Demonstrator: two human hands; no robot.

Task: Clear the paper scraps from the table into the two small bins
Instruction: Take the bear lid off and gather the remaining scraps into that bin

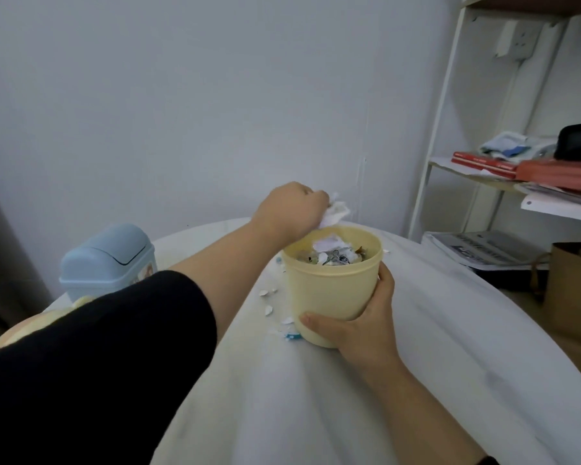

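A cream-yellow open bin (329, 290) stands on the white table (416, 380), filled with paper scraps near its rim. My right hand (356, 327) grips the bin's lower side. My left hand (292, 209) hovers over the bin's far rim and clutches a crumpled white paper scrap (336, 213). Several small white and blue scraps (272, 310) lie on the table just left of the bin. A light blue bin (109, 260) with a swing lid stands at the table's left edge, partly hidden by my left arm.
A white metal shelf (450, 112) stands at the right with red books (483, 162), papers and a dark object. A brown paper bag (574, 280) sits on the floor at the right. A yellowish object (47, 323) shows under my left sleeve.
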